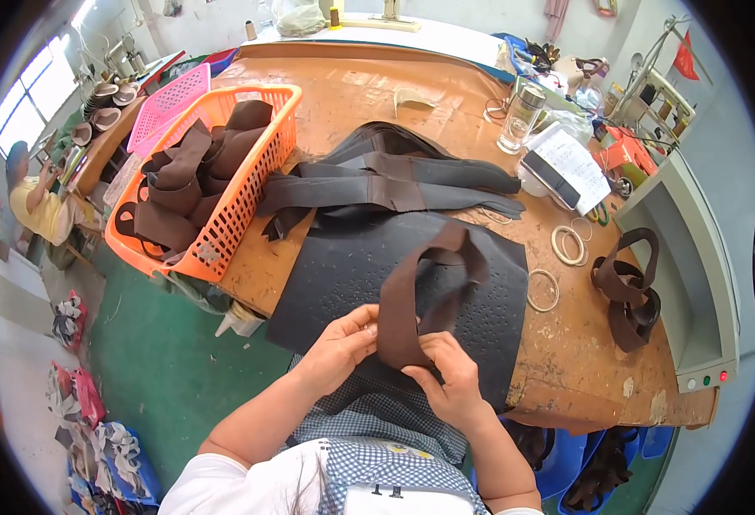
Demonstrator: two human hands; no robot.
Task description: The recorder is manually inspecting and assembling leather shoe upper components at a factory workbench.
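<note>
Between my two hands a dark brown strip (401,313), looped into a ring, stands up above a black pitted mat (343,266). My left hand (345,348) pinches the loop's lower left edge. On its lower right edge, my right hand (450,373) grips it with the thumb in front. Beyond the mat lies a stack of long dark grey strips (412,193) with brown sections in the middle. An orange plastic basket (231,202) at the left holds several brown looped pieces (180,176). More brown loops (628,296) rest on the table at the right.
A grey metal machine housing (708,283) stands on the table's right edge. Nearby are tape rolls (568,246), a notebook (570,163) and a glass jar (521,120). A pink basket (167,103) sits behind the orange one. Another person (42,206) sits at far left.
</note>
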